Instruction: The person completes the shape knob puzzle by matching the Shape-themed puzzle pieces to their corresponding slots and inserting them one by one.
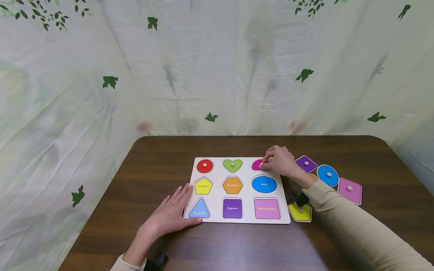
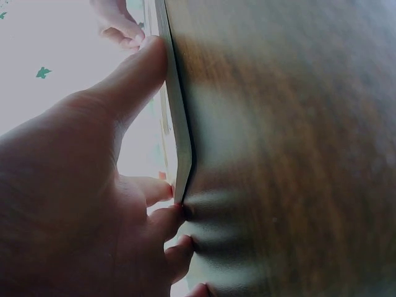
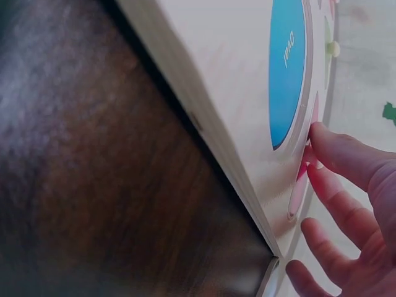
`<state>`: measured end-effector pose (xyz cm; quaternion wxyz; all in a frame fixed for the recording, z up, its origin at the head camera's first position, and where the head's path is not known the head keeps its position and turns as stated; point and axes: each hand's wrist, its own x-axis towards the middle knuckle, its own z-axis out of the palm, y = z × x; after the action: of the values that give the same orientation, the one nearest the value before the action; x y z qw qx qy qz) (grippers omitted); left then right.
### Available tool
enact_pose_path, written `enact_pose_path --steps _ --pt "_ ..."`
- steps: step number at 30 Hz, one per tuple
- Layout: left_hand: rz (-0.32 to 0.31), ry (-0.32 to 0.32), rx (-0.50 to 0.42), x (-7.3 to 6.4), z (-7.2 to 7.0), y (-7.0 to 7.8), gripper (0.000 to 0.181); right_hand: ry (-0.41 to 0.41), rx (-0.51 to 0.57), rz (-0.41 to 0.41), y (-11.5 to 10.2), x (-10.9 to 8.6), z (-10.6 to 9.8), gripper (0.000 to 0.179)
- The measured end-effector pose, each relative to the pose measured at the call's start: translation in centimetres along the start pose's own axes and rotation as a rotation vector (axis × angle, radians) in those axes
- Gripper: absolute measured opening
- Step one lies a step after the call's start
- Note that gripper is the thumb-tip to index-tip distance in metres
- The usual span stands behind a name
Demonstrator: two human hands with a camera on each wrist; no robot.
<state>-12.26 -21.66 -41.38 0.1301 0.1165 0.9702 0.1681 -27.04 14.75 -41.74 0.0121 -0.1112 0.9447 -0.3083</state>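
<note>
A white fabric backdrop printed with green leaves [image 1: 190, 75] hangs behind the far edge of a dark brown wood-grain tabletop [image 1: 145, 169]. On the tabletop, in from its far edge, lies a flat white rectangular shape board [image 1: 217, 209].

The left hand [image 1: 173, 214] lies with its fingers extended along the board's left edge, its thumb over the near left corner. The right hand [image 1: 279, 162] reaches over the board's far right corner, finger and thumb curled together, pinching a magenta rounded piece [image 1: 257, 164] at that corner's shape place; the fingers partly hide it.

Loose pieces lie between the board's right edge and the tabletop's right edge: a pink rectangular piece [image 1: 350, 191], a blue rounded piece [image 1: 328, 175] just beside it, a yellow pentagonal piece [image 1: 300, 213] by the board's near right corner, a purple square piece [image 1: 306, 164] nearest the tabletop's far edge, and an orange piece [image 1: 314, 177], mostly hidden by the right arm.

Along the board's far edge sit a red round piece [image 1: 205, 169] at the far left corner and a green heart-shaped piece [image 1: 232, 168] midway. Each bears a small pale knob.
</note>
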Motion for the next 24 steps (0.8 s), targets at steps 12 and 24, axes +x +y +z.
enact_pose_path --steps 12,24 --pt "0.005 0.0 0.003 0.0 0.0 0.1 0.109 -0.018 0.022 -0.005 0.0 -0.8 -1.1 0.02" --pt "0.005 0.006 0.004 0.0 0.0 -0.1 0.109 0.003 0.076 -0.097 0.2 -3.6 -3.8 0.018"
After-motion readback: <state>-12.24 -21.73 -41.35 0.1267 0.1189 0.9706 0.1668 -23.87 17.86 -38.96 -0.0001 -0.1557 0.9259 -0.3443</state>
